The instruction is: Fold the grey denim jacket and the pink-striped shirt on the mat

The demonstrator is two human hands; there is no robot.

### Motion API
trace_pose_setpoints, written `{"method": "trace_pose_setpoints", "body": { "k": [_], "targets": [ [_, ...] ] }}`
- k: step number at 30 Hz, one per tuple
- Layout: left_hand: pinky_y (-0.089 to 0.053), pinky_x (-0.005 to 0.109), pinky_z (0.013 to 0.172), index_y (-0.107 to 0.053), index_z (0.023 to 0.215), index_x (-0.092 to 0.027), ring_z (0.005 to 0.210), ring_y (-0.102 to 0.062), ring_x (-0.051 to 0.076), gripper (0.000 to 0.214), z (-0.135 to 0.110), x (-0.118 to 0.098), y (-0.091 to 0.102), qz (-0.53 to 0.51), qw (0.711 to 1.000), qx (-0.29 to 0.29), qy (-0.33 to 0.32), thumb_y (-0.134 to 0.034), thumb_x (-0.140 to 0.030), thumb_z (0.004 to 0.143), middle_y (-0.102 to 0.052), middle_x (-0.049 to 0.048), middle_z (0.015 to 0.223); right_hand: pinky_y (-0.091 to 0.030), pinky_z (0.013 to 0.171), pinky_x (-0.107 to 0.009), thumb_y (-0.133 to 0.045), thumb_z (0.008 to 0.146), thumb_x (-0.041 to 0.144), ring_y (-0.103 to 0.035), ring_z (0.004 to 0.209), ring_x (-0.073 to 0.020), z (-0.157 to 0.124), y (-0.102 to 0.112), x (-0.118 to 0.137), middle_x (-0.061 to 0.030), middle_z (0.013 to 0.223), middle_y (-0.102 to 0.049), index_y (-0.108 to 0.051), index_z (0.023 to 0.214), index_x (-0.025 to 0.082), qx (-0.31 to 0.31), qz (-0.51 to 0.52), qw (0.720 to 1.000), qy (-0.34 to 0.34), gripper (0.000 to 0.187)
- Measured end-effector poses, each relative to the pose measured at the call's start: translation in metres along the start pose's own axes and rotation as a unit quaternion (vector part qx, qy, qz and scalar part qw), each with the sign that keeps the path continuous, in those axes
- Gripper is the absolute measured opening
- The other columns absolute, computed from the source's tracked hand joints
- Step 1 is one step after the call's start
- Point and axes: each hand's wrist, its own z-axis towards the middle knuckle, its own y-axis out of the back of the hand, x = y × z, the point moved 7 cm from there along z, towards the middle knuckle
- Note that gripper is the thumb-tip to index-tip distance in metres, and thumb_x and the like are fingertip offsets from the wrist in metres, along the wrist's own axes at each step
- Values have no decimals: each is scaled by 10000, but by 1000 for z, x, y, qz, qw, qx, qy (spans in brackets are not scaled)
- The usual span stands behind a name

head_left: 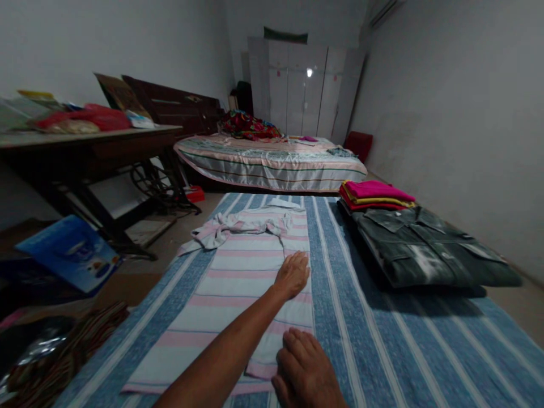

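A white shirt with pink stripes lies spread on the bed's blue striped cover, its collar at the far end. The shirt's right side is folded inward in a long strip, and a sleeve lies crumpled across the upper left. My left hand rests flat on the folded strip, close to its right edge. Nearer to me, my right hand lies over the strip's lower right edge, its fingers loosely bent and nothing visibly held in them.
To the right sits a folded dark green jacket, with folded pink, yellow and red clothes behind it. A sewing-machine table stands at left above a blue bag. Another bed and a wardrobe are farther back.
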Motion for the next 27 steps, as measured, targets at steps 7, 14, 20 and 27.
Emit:
{"method": "trace_pose_setpoints", "body": {
  "k": [7, 14, 20, 27],
  "targets": [
    [-246, 399, 1113, -498, 1272, -151, 1318, -375, 205, 385, -2, 3, -1, -21, 1000, -16, -8, -376, -266, 926, -481, 110, 1387, -499, 787, -289, -431, 888, 256, -619, 864, -175, 14, 25, -18, -61, 928, -651, -590, 891, 216, -43, 142, 988, -29, 164],
    [-343, 328, 1076, -611, 1131, -116, 1203, -506, 188, 337, -2, 14, 6, -123, 990, -72, -9, -404, -145, 867, -607, 115, 1233, -445, 686, -239, -465, 876, 310, -651, 786, -177, 88, 31, -123, -47, 830, -699, -688, 921, 216, 86, 30, 929, -359, 246],
    [-423, 274, 1005, -644, 1024, -141, 1076, -589, 166, 305, -3, 26, 16, -235, 964, -121, 20, -396, -112, 850, -669, 87, 1088, -434, 634, -277, -522, 792, 305, -659, 857, -266, 135, 7, -178, -160, 850, -703, -711, 797, 138, 127, -22, 894, -430, 251],
    [-465, 288, 937, -642, 934, -169, 998, -612, 168, 270, 1, 30, 9, -261, 949, -174, 32, -408, -86, 828, -677, 63, 986, -379, 474, -233, -621, 746, 353, -638, 604, -208, 136, -21, -206, -126, 600, -653, -668, 671, 108, 168, -1, 862, -478, 260]
  ]
}}
